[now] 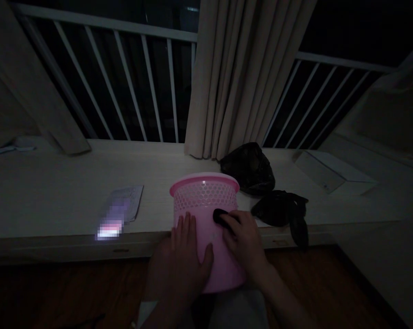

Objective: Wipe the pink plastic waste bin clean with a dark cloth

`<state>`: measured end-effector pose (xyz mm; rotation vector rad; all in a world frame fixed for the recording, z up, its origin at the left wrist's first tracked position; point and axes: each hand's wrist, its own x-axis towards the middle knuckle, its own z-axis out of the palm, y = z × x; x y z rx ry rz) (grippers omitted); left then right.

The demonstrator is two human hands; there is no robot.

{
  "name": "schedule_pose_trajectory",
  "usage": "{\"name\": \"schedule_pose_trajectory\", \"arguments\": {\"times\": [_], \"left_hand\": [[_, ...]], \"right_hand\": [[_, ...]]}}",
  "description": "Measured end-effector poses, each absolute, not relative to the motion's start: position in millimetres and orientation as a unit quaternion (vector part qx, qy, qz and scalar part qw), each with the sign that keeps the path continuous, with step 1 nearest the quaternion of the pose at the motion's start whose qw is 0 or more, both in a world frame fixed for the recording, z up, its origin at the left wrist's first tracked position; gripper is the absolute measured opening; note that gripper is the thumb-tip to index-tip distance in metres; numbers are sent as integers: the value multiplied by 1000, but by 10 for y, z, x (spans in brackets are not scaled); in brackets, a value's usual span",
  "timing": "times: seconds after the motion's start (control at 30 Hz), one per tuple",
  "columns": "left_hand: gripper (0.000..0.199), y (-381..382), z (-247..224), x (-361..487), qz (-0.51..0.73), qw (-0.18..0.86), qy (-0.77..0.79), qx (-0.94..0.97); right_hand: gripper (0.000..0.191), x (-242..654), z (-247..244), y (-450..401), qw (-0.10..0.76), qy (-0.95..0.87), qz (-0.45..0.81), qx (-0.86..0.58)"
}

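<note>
Left hand (187, 258): spread wide, laid against the near wall of the pink bin (211, 240), fingers extended toward the rim, thumb set apart from the fingers. Right hand (243, 237): closed in a grip around a small black object (221, 216), with that object placed against the same wall, just below the perforated band. Exact type of black object: not determinable in the dim light.

Position of pink bin: under both hands, above the lap, in front of the near edge of the white desk (69, 187). Orientation: rim beyond the fingertips, base toward the lap; exact tilt not determinable.

Right of and beyond the right hand: two black plastic bags on the desk, the larger bag (249, 169) farther away, the smaller bag (275, 209) nearer and partly over the desk edge. Farther right, well apart from the right hand: a white box (336, 171).

Left of and beyond the left hand: paper sheets (134, 201), beside or beneath a bright pixelated patch (110, 228); details masked. Straight beyond both hands: a beige curtain (220, 77), gathered in folds, in front of a white railing (146, 31). Below desk level, to either side of the hands: brown wooden floor (295, 274).
</note>
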<state>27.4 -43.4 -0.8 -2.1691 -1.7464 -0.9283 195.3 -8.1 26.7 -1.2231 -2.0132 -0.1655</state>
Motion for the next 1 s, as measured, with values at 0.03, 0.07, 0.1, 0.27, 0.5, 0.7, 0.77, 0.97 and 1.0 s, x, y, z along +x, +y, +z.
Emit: {"name": "schedule_pose_trajectory", "arguments": {"times": [0.03,0.07,0.1,0.27,0.5,0.7,0.77,0.97,1.0], "left_hand": [[70,-435,-7,279,-306,97,-599,-734],[70,-437,-5,283,-300,90,-606,-732],[70,-439,-3,284,-292,82,-612,-730],[65,-429,15,264,-272,73,-610,-741],[63,-397,13,287,-297,75,-608,-732],[59,-444,-103,144,-356,37,-555,-751],[53,-516,-147,72,-368,25,-540,-757],[79,-725,-368,-78,-342,76,-504,-790],[88,-730,-433,-104,-340,81,-498,-794]], "right_hand": [[34,1966,262,-70,395,-772,-64,-495],[34,1952,258,-69,406,-759,-59,-506],[34,1914,256,-75,413,-753,-52,-510],[40,1713,297,-12,416,-787,1,-457],[32,1678,372,177,457,-737,-10,-498],[39,1686,357,117,406,-792,23,-455],[38,1797,302,184,439,-755,5,-488],[29,1890,43,219,537,-668,-6,-516],[28,1883,16,202,544,-660,0,-517]]}}
